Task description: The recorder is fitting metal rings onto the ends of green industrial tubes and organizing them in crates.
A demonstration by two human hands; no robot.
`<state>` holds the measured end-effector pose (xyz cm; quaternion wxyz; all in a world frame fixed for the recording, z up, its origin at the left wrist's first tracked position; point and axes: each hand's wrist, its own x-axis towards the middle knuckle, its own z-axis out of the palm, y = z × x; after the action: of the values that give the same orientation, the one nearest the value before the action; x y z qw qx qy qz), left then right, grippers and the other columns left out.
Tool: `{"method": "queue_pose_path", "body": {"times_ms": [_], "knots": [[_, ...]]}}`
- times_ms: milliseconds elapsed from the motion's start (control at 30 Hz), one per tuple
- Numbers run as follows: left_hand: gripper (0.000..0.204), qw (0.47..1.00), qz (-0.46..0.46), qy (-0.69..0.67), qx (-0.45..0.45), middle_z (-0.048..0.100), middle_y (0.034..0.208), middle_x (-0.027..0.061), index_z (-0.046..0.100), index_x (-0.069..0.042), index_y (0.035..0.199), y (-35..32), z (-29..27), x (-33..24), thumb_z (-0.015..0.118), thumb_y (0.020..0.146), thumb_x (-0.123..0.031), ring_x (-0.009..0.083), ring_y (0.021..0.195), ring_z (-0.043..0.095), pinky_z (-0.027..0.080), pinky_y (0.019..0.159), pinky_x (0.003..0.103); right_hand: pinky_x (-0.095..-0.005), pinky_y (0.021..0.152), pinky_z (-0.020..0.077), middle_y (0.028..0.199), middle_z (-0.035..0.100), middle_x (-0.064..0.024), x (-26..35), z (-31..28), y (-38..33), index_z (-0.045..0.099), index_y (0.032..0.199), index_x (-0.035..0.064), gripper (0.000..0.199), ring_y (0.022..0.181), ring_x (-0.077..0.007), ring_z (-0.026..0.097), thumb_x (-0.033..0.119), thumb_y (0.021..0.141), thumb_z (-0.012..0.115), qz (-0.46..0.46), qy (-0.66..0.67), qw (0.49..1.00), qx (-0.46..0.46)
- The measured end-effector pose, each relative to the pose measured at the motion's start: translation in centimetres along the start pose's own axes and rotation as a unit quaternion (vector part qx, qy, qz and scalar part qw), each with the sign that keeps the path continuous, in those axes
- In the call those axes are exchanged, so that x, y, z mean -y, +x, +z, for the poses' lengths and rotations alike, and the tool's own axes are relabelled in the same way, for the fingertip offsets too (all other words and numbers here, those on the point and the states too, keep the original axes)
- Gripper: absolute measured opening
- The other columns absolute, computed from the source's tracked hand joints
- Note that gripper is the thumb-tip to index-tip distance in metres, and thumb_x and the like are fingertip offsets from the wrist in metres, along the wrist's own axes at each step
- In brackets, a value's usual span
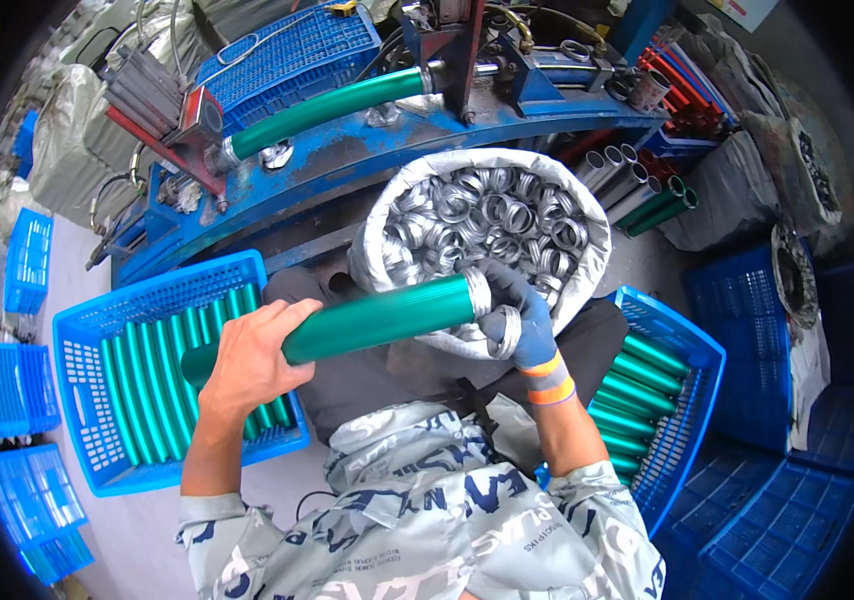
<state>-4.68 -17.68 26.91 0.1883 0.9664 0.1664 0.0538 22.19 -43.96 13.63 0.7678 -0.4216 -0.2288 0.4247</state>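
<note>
A shiny green tube [377,322] lies slantwise across my lap, its right end higher. My bare left hand [259,352] is wrapped round it toward its left end. At its right end sits a silver metal ring [477,292]. My right hand [522,312], in a dark glove with an orange-striped cuff, has its fingers closed at that end, and a second metal ring [505,334] is held in them. Whether the first ring is fully on the tube I cannot tell. Just beyond, a white sack [375,250] with a rolled rim holds many loose rings [507,215].
A blue crate [77,400] of green tubes stands at my left, another blue crate [709,385] of tubes at my right. Ahead is a blue machine bench [327,165] with a green tube [337,108] mounted along it. More tubes [607,165] lie under its right end.
</note>
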Motion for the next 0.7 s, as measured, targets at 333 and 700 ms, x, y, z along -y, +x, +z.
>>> {"method": "queue_pose_path", "body": {"times_ms": [333,700], "knots": [[0.066,0.999,0.020,0.022,-0.022,0.072,0.098,0.0123,0.075,-0.010,0.136,-0.6,1.6,0.6,0.084,0.071,-0.008,0.0378,0.090,0.074,0.060,0.079,0.047,-0.0374,0.109,0.0591,0.145,0.074,-0.0165,1.2,-0.7,0.6,0.054,0.166,-0.0070,0.079,0.126,-0.0207,0.072,0.001,0.094,0.086,0.052,-0.144,0.988,0.022],[0.068,0.785,-0.121,-0.561,-0.234,0.075,0.127,0.0163,0.063,0.004,0.146,-3.3,6.0,2.3,0.091,0.088,-0.021,0.0277,0.118,0.072,0.056,0.110,0.045,-0.0353,0.088,0.0647,0.114,0.083,-0.0063,-2.8,-4.3,0.5,0.081,0.123,0.0042,0.031,0.099,-0.0197,0.081,0.031,0.108,0.078,0.154,-0.048,0.974,-0.158]]}}
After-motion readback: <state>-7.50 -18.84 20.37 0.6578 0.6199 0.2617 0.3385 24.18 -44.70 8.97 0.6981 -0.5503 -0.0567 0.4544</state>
